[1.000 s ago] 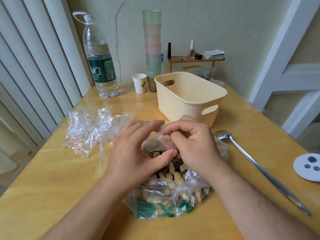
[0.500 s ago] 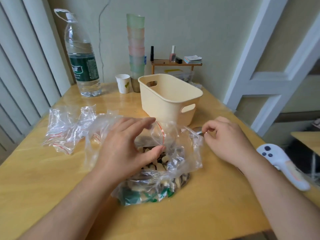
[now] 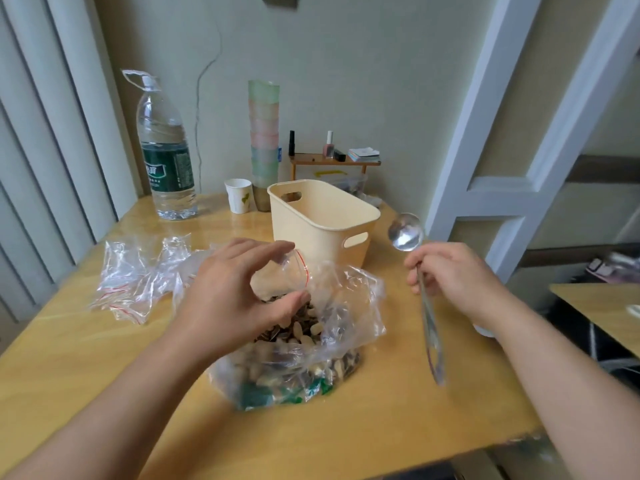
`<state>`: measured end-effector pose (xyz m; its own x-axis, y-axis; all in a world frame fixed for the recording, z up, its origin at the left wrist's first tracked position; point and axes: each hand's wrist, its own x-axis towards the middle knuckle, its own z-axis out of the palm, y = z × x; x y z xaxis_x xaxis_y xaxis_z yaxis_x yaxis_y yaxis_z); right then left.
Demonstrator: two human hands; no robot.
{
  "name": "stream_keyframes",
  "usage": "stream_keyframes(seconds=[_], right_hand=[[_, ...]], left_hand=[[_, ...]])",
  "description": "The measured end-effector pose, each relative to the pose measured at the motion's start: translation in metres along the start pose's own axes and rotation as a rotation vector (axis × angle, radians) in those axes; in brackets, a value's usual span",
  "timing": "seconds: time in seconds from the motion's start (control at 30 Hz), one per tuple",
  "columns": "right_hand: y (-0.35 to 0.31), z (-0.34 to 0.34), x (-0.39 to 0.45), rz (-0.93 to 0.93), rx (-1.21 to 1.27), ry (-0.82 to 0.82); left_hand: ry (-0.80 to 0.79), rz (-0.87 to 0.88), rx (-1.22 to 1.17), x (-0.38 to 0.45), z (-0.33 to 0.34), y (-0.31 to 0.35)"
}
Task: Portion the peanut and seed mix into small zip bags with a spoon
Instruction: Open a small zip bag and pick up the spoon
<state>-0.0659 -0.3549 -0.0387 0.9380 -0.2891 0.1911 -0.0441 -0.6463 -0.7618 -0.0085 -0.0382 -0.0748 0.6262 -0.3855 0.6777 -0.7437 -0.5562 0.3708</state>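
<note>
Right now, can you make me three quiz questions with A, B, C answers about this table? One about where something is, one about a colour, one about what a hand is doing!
1. Where is the water bottle?
A. far left corner of the table
B. inside the basket
C. on the floor

2. What colour is the basket?
A. blue
B. cream
C. black

3. What is the right hand doing?
A. resting flat
B. holding the spoon
C. holding a cup

Answers:
1 A, it stands at the table's back left.
2 B, its walls are pale cream.
3 B, its fingers are curled round the spoon's handle, bowl up.
</note>
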Motion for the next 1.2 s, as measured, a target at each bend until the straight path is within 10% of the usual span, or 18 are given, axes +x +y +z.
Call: stream_keyframes(seconds=[0.5,1.2], right_hand=[[-0.052,0.100,0.024,-0.595,-0.046,-0.073],[-0.008,0.126,0.020,-0.746,-0.083,-0.201]], left_hand=[[-0.034,-0.223,-0.044,-0.020,0.000,-0.050],[0.132,-0.229,-0.139,-0.026,0.044,-0.062]])
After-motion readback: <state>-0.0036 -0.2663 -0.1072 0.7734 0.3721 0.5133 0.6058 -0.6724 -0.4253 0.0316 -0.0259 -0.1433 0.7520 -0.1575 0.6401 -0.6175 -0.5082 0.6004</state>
